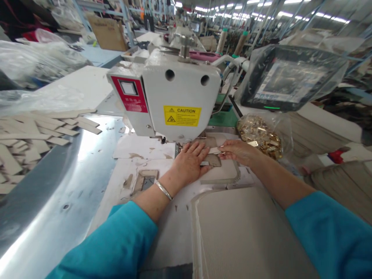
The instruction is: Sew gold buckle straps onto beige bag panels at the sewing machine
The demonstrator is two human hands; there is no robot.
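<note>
Smaller beige panel [222, 175]: matt, smooth. Larger beige panel [247, 228]: matt, finely grained. Tabletop [87, 166]: glossy metal. Fittings [260, 133]: shiny gold-toned metal.

**Surroundings, by position**

Above and ahead of you: lights [286, 14], white, in rows. To your left, farther back: table [105, 58], pale blue; carton [107, 33], brown; post [127, 22], blue. Near your left: steel top [87, 174], shiny. Far distance: blurred.

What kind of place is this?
Probably a sewing workshop or factory: there's a large machine with a caution label, thread spools behind it, and many cut strips at left.
</note>
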